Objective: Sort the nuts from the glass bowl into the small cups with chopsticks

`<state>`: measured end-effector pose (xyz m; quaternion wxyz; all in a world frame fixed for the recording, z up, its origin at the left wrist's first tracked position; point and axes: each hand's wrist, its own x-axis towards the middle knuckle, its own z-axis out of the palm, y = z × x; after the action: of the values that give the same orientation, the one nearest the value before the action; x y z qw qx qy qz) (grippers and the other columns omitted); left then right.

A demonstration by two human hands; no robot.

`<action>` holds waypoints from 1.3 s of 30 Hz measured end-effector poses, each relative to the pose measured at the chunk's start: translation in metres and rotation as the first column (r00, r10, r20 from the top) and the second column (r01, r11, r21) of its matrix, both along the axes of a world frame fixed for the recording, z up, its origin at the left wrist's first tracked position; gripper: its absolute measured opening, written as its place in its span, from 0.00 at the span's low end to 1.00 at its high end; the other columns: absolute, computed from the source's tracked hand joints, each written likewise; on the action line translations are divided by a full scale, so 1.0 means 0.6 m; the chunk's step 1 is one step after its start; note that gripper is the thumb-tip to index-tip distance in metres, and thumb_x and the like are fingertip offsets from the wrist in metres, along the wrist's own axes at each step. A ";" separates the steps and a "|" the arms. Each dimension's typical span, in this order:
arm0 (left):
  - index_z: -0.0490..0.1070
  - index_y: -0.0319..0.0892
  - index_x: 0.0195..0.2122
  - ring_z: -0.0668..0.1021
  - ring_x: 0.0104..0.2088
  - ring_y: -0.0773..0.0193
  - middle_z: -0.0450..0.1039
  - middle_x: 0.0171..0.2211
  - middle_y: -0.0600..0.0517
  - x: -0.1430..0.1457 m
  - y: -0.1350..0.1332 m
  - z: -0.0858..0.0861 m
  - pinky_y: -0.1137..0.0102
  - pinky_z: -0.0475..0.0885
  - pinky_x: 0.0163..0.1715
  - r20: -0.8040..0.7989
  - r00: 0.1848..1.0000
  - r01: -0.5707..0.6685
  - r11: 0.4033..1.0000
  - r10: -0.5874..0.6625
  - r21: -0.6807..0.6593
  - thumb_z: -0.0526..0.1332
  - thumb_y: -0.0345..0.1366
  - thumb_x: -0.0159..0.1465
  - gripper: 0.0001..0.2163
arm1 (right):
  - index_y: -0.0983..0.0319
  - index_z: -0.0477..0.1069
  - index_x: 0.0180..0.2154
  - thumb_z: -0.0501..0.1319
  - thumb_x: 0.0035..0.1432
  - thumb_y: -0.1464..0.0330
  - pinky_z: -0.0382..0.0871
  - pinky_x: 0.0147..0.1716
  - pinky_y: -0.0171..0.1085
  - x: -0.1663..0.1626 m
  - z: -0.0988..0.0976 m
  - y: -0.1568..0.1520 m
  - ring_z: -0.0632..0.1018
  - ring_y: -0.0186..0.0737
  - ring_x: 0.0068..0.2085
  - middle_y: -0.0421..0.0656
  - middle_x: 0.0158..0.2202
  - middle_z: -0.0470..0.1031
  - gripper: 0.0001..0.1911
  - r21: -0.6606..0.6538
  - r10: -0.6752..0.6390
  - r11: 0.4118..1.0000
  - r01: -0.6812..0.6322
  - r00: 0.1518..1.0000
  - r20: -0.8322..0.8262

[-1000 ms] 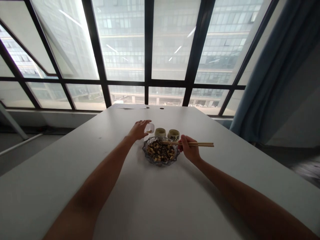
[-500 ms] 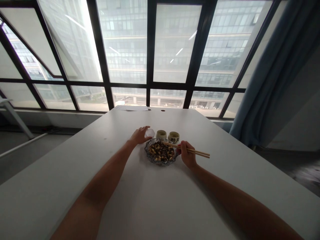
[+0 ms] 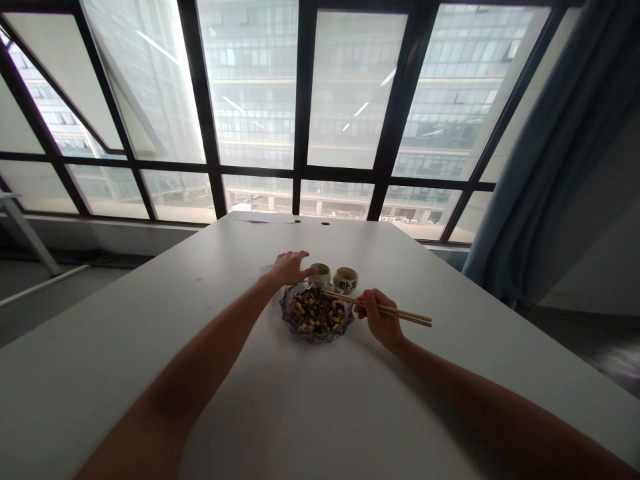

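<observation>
The glass dish (image 3: pixel 317 313) on the surface (image 3: pixel 310 407) was full of mixed nuts, the right hand (image 3: pixel 381 320) gripped chopsticks (image 3: pixel 380 308) over its right rim, and the left hand (image 3: pixel 290 268), fingers spread loosely, touched the small cup (image 3: pixel 321 273) just behind it, so little seemed moved.

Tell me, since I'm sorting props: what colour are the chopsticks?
Light tan, like bare wood: the chopsticks, seen in the head view.

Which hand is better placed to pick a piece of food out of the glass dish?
The right hand. It holds the chopsticks, whose tips already reach over the glass dish. The left hand holds no tool and lies by the small cup behind the dish.
</observation>
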<state>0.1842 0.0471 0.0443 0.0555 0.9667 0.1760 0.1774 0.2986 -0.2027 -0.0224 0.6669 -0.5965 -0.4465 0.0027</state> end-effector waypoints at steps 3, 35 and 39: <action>0.59 0.42 0.65 0.70 0.61 0.45 0.68 0.61 0.40 0.038 -0.018 0.010 0.54 0.61 0.61 -0.113 0.993 0.021 1.000 -0.019 0.017 0.58 0.60 0.62 0.36 | 0.61 0.72 0.29 0.57 0.64 0.47 0.68 0.18 0.34 0.006 0.000 -0.012 0.73 0.34 0.19 0.41 0.19 0.74 0.25 0.035 -0.037 0.999 0.039 0.998 -0.054; 0.68 0.44 0.58 0.74 0.56 0.50 0.76 0.54 0.47 0.055 -0.031 0.010 0.52 0.51 0.67 0.106 0.963 0.220 0.951 -0.247 0.218 0.71 0.44 0.52 0.32 | 0.60 0.72 0.30 0.57 0.66 0.51 0.72 0.23 0.35 -0.007 -0.011 -0.023 0.76 0.36 0.23 0.42 0.23 0.76 0.21 -0.051 -0.003 0.999 0.009 0.994 0.112; 0.66 0.44 0.59 0.73 0.57 0.49 0.74 0.56 0.46 0.051 -0.033 0.013 0.53 0.52 0.67 0.036 0.969 0.232 0.955 -0.243 0.187 0.70 0.43 0.52 0.32 | 0.60 0.72 0.30 0.57 0.66 0.51 0.73 0.25 0.36 -0.007 -0.010 -0.025 0.76 0.37 0.24 0.42 0.23 0.77 0.21 -0.066 -0.001 0.998 0.009 0.994 0.108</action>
<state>0.2149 0.0276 0.0521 -0.0067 0.9762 0.0401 0.2129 0.2943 -0.2177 -0.0285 0.6217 -0.6187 -0.4801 -0.0166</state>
